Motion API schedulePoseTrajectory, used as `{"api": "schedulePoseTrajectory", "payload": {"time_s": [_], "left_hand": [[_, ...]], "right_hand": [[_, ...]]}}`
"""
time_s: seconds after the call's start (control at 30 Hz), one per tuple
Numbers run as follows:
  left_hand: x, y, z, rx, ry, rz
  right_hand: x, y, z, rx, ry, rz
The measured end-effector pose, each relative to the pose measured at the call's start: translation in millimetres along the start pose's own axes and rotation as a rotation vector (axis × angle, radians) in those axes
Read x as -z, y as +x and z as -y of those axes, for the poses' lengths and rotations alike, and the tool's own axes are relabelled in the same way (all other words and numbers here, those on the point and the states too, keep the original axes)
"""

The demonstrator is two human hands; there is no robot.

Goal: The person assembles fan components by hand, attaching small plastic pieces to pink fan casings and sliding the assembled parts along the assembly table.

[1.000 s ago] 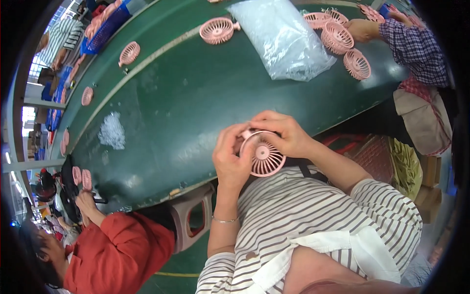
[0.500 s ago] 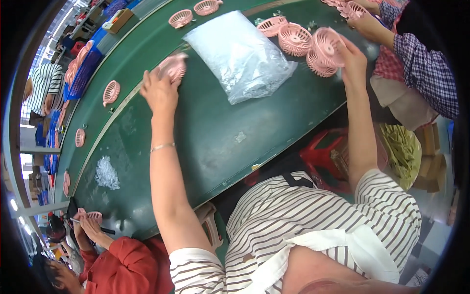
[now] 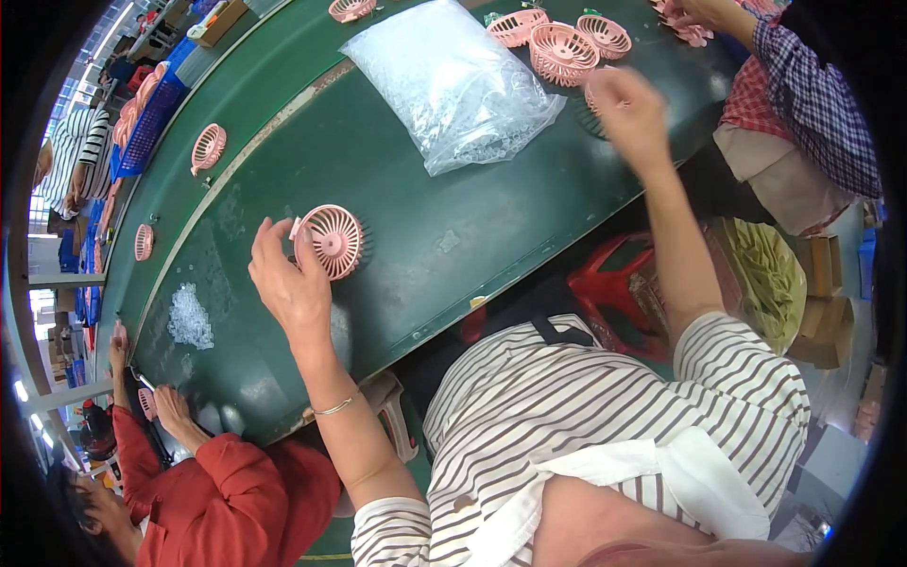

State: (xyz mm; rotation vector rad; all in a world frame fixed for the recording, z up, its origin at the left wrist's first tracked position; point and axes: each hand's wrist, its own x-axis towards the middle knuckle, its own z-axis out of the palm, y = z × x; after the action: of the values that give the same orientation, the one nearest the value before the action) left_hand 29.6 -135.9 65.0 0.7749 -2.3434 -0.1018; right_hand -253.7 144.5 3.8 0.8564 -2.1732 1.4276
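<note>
My left hand [image 3: 288, 283] grips a round pink fan grille [image 3: 331, 241] by its edge, just above the green conveyor belt [image 3: 425, 198]. My right hand [image 3: 628, 109] is blurred at the belt's near edge, just below a pile of pink grilles [image 3: 562, 47]. Its fingers are closed around another pink fan grille [image 3: 594, 94], of which only a sliver shows at the left of the hand.
A clear bag of small clear parts [image 3: 453, 85] lies between my hands. Single pink grilles [image 3: 208, 146] ride further along the belt, and loose clear parts [image 3: 189, 317] lie left. A person in red [image 3: 227, 491] works lower left, another in plaid [image 3: 812, 104] upper right. A red stool [image 3: 614, 283] stands below.
Both hands left the fan held at my chest and reached out. The left hand has drawn a grille back along the belt; the right hand has come back from the pile.
</note>
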Motion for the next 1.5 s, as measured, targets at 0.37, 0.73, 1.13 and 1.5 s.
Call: {"api": "schedulePoseTrajectory", "payload": {"time_s": [0.37,0.73,1.13,1.5], "left_hand": [[-14.0,-36.8,18.5,0.283,-0.014,-0.031],[10.1,-56.9,10.2,0.287,-0.476,-0.154],[7.2,-89.5,-13.1,0.328,-0.951,0.024],[-2.9,-98.1,-41.8,0.335,-1.098,0.089]], "right_hand": [[-60.0,-40.2,31.2,0.105,-0.178,0.294],[-48.5,-44.4,40.4,0.142,-0.182,0.201],[-48.5,-61.3,115.4,-0.379,0.867,0.543],[-88.5,-85.8,170.5,-0.538,1.046,0.615]]}}
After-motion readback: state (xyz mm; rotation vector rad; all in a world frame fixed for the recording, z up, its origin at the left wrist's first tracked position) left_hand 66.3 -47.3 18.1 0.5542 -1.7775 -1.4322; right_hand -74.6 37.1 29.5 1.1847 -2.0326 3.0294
